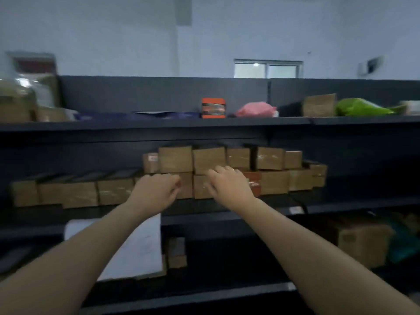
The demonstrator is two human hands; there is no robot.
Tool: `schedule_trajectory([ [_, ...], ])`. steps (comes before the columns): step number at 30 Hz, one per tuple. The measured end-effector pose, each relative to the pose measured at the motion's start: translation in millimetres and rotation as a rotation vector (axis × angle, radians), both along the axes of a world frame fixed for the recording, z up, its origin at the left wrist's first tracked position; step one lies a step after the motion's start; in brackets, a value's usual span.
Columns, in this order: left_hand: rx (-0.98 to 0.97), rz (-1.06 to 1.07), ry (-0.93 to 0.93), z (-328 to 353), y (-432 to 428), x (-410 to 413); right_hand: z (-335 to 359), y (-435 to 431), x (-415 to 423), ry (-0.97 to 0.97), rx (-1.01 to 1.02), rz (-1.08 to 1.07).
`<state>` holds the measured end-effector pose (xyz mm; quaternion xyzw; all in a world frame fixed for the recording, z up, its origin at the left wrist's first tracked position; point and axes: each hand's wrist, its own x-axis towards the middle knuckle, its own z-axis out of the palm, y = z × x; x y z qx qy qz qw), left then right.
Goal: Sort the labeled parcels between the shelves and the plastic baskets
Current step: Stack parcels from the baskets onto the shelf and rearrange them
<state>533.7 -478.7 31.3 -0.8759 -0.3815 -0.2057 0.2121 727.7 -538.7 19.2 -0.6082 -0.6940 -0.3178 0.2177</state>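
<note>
Both hands (156,189) (229,181) reach taped cardboard parcels (209,160) stacked on the middle shelf (341,206).

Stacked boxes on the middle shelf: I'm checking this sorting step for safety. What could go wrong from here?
1. Both hands, left hand and right hand, reach the bottom row of the stacked boxes; pulling one may topple the upper row.
2. The picture is dim and blurred, so labels may be misread.
</note>
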Motion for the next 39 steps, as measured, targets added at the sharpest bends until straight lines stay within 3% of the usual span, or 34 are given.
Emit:
schedule_trajectory([
  [8, -0.024, 0.241, -0.061, -6, 81, -163, 4, 135, -159, -0.032, -0.104, 0.285],
  [19, -0.209, 0.448, -0.142, -33, 214, -249, -10, 301, -230, -0.059, -0.288, 0.323],
  [25, -0.329, 0.514, -0.153, -43, 285, -284, -13, 390, -262, 0.060, -0.385, 0.210],
  [29, -0.285, 0.476, -0.059, -50, 329, -281, -24, 422, -256, 0.055, -0.447, 0.010],
  [32, -0.233, 0.416, -0.020, -50, 358, -260, -38, 422, -246, 0.104, -0.490, -0.024],
  [37, -0.509, 0.329, -0.071, -65, 404, -257, -48, 415, -252, 0.073, -0.480, -0.084],
  [39, -0.520, 0.243, -0.107, -76, 415, -267, -48, 409, -256, 0.050, -0.503, -0.118],
])
